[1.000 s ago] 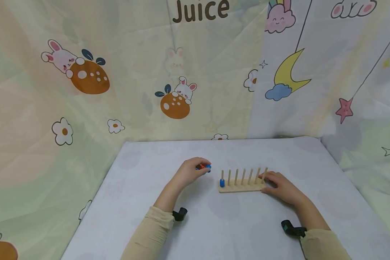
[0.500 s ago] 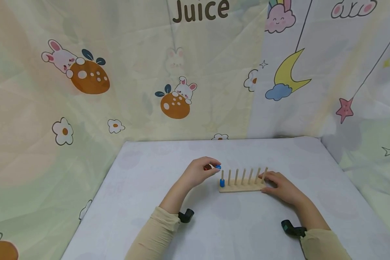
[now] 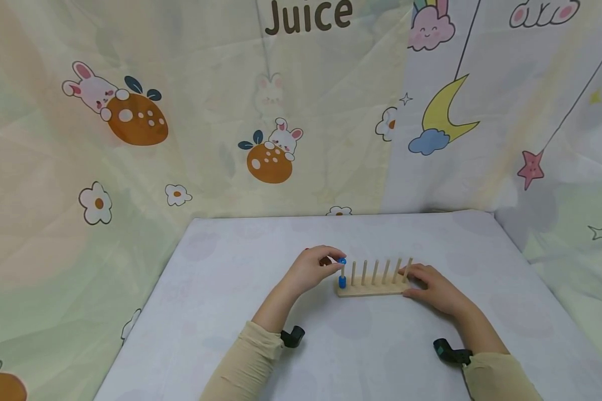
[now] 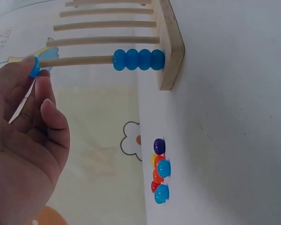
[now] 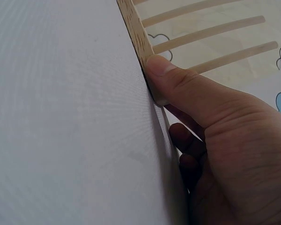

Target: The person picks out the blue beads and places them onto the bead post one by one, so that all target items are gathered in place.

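Note:
A wooden peg board (image 3: 373, 290) with a row of upright pegs stands on the table. In the left wrist view, several blue beads (image 4: 138, 60) are stacked at the foot of its left end peg (image 4: 77, 61). My left hand (image 3: 308, 270) pinches another blue bead (image 4: 34, 67) between thumb and finger, right at the tip of that peg. At the opposite end, my right hand (image 3: 438, 288) grips the board, its thumb (image 5: 160, 65) pressing on the front edge of the base. The other fingers of that hand are partly hidden behind it.
Loose beads lie on the table past the left hand, among them a purple bead (image 4: 159, 146), a blue bead (image 4: 162, 193) and an orange bead (image 4: 158, 176). The left hand mostly hides them in the head view. A printed cloth (image 3: 205, 111) hangs behind the table.
My left hand has moved right with the blue bead, from beside the board to the tip of the left end peg. The right hand and the board have stayed in place.

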`<state>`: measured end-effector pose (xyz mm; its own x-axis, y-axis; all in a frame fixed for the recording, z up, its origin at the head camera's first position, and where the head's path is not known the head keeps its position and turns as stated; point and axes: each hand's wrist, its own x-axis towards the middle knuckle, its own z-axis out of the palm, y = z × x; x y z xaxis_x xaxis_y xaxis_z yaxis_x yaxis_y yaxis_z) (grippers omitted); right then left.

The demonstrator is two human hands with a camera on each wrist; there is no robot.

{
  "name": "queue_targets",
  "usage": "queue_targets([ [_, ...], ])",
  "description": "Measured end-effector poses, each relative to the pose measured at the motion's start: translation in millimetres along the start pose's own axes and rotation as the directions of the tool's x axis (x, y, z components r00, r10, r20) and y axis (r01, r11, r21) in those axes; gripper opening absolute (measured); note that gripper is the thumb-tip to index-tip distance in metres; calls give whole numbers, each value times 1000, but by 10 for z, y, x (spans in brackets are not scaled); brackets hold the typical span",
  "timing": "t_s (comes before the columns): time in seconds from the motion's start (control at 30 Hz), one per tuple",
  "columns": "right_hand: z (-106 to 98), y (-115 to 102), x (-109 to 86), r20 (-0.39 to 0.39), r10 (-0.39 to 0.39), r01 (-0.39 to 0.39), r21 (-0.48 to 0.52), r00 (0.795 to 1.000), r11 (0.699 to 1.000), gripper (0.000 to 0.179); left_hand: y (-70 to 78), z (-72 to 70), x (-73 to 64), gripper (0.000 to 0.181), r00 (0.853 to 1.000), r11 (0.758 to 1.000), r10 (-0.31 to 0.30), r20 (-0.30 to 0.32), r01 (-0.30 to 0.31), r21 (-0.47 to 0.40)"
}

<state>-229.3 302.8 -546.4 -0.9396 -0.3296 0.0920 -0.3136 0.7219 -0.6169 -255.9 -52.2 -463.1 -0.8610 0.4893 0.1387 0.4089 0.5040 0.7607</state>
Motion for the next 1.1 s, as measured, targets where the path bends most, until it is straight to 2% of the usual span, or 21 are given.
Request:
queue_targets([
  [0.23,3,11,0,-4,-4,4,-12,1000,1000,54,-33,41,-1,24,1000,1000,-7,10,7,-11],
  [0.5,10,29,-1,-5,2,-2,-2,1000,1000,55,-86,103,-2,26,997,998,-59,42,60,-36],
  [0.73,18,35,6,-4,-8,8,-16,1000,1000,54,-196,177,-5,17,996,996,-78,47,79,-27],
  [1.1,15,32,10,-4,-13,13,-11,1000,1000,53,-325,277,15,19,987,991,-130,92,126,49],
])
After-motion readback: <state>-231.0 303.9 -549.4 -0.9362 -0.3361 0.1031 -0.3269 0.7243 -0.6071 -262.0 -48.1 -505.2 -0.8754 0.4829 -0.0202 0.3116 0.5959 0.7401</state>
